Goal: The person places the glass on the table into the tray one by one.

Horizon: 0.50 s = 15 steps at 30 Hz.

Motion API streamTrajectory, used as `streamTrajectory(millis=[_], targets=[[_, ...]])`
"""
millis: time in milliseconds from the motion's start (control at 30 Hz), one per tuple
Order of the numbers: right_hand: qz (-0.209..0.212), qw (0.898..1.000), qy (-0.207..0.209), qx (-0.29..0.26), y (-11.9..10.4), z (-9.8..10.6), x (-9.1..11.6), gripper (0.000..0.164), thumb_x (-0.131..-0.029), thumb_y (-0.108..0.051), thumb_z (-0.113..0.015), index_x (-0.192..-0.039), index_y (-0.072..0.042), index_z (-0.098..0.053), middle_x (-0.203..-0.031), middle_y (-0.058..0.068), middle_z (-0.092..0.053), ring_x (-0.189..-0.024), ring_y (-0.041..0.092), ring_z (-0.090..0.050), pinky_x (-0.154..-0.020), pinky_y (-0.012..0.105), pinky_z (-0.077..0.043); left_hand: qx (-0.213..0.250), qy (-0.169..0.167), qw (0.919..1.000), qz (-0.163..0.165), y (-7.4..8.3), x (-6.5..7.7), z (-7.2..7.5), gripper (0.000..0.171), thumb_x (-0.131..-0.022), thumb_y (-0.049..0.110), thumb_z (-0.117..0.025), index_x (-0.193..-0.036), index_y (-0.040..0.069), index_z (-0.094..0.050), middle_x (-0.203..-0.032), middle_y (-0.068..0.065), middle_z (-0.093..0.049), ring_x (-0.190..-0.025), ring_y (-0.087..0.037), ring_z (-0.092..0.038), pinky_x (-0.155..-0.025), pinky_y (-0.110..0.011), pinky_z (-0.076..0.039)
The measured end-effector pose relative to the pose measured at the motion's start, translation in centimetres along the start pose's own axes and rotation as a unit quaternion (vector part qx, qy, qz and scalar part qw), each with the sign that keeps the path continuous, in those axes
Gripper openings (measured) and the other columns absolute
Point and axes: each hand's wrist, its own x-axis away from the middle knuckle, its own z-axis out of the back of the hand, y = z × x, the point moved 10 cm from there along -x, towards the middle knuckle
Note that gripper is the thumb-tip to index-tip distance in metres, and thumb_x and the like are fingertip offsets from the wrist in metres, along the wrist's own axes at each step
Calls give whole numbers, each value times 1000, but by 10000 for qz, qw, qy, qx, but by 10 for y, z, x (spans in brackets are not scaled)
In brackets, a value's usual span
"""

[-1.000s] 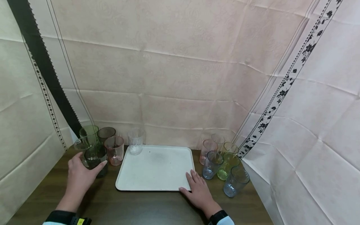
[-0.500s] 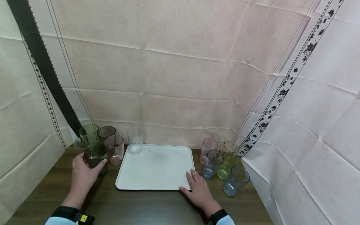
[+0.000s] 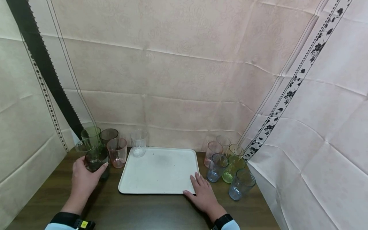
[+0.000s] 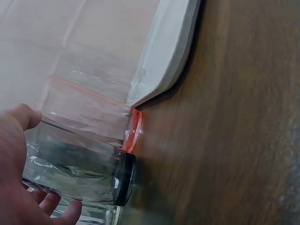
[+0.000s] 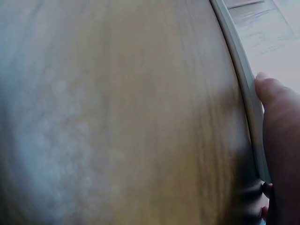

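My left hand holds a dark grey drinking glass, thumb on one side and fingers round the other. In the left wrist view the dark grey glass shows its thick base close over the table, beside a pink glass. Behind it in the head view stand a green glass, a brown glass and a clear one. At the white tray's front right corner rests my right hand, fingers extended along the edge; the right wrist view shows its thumb over the rim.
One clear glass stands on the tray's back left corner. Right of the tray are several more: a pink glass, two blue glasses and yellow-green ones. Pale patterned cloth hangs behind and at both sides of the wooden table.
My left hand has shifted slightly to the right, closer round the dark grey glass. The right hand and the tray stay put.
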Motion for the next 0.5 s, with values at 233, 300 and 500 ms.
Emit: streamTrajectory(millis=[233, 300, 500], targets=[[26, 10000, 44, 31, 0, 0, 0, 88, -108, -72, -54, -169, -10, -45, -178, 21, -31, -163, 46, -31, -126, 72, -30, 24, 33, 10000, -67, 7, 7, 7, 106, -97, 48, -84, -167, -8, -26, -161, -38, -33, -144, -59, -44, -113, -76, -42], [27, 10000, 52, 40, 0, 0, 0, 88, -108, -72, -54, -169, -10, -45, -178, 21, -31, -163, 46, -31, -126, 72, -29, 17, 15, 10000, -72, 9, 9, 9, 107, -97, 48, -84, -167, -9, -26, -161, -38, -34, -144, -59, -44, -113, -77, -42], [9, 10000, 25, 53, 1, -2, 0, 89, -107, -74, -52, -170, -11, -44, -179, 19, -31, -164, 45, -30, -127, 71, -29, -6, -147, 9999, -30, 19, 15, 11, 109, -98, 52, -83, -168, -8, -24, -161, -38, -33, -145, -58, -42, -113, -76, -41]])
